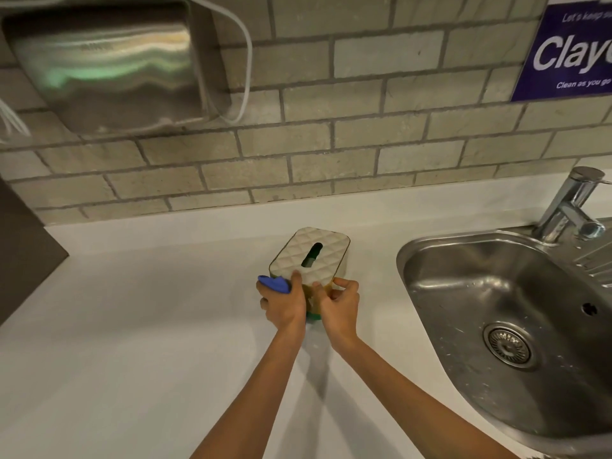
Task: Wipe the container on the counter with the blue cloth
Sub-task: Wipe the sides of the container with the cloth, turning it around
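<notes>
The container (311, 256) is a box with a quilted cream lid, a dark slot in the top and a green base, standing on the white counter (149, 326). My left hand (283, 301) holds the bunched blue cloth (275, 283) against the box's near-left corner, thumb up on the lid edge. My right hand (339, 304) grips the box's near-right side with fingers curled on it. The near face of the box is mostly hidden behind both hands.
A steel sink (510, 323) with a chrome tap (569, 207) lies right of the box. A brick-tiled wall rises behind the counter, carrying a steel dispenser (109, 64) with a white cable and a purple sign (569, 51). A dark panel (23, 256) stands at the left.
</notes>
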{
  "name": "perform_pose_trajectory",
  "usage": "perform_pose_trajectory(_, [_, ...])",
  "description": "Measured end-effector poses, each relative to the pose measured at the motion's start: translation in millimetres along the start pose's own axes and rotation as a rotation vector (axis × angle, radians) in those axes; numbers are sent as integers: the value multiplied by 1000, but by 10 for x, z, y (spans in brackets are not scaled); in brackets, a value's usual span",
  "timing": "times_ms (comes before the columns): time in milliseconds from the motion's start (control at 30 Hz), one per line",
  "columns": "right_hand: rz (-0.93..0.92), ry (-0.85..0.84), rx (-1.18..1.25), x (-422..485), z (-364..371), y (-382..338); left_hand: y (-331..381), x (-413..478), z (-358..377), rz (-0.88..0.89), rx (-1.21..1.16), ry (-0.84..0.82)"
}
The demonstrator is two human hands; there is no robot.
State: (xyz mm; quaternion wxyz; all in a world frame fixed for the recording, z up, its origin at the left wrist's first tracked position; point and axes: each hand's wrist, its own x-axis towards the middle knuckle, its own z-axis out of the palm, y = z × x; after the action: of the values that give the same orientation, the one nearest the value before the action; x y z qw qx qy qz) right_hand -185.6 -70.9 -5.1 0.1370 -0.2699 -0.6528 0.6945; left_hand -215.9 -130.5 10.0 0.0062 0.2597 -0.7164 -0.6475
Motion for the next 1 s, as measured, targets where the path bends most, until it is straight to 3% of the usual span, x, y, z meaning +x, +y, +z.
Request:
perform_pose_trajectory(267, [17,-84,66,-134,153,1,-57,48,68,-14,-85,-110])
perform_pose_trajectory(567, [0,144,-26,568,-413,-122,117,471,-5,23,59,-164])
perform_pose_trajectory(800, [-16,-64,-90,794,-449,-50,114,654,-23,119,81,-105])
perform_pose_trajectory(1000, [-56,-45,-112,788,-390,-68,137,556,2,148,89,-20])
